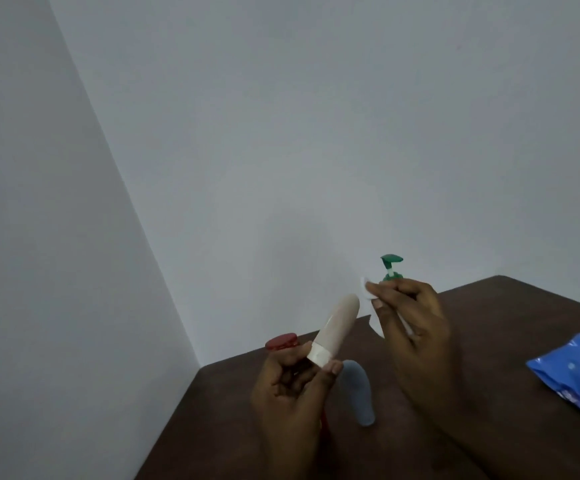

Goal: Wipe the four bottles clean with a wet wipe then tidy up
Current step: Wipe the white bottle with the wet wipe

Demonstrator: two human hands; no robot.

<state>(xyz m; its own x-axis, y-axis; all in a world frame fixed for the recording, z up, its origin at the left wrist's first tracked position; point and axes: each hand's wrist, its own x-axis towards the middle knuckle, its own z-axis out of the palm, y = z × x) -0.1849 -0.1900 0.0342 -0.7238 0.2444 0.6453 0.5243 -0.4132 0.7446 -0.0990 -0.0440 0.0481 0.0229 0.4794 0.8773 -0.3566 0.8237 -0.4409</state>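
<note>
The left grip pinches the beige bottle by its white cap, tilted up and right, the right grip clasps a wet wipe beside its tip, and a blue-grey bottle lies on the desk between.

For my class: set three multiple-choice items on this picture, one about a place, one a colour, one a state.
1. Where is the wipes pack? A on the table, right; B on the floor; C on a shelf.
2. The pump head is: A red; B green; C yellow.
3. The right hand: A lies flat; B pinches the wet wipe; C makes an empty fist.
Key: 1A, it lies on the table's right side; 2B, plainly green; 3B, fingertips pinch the white wipe.
</note>
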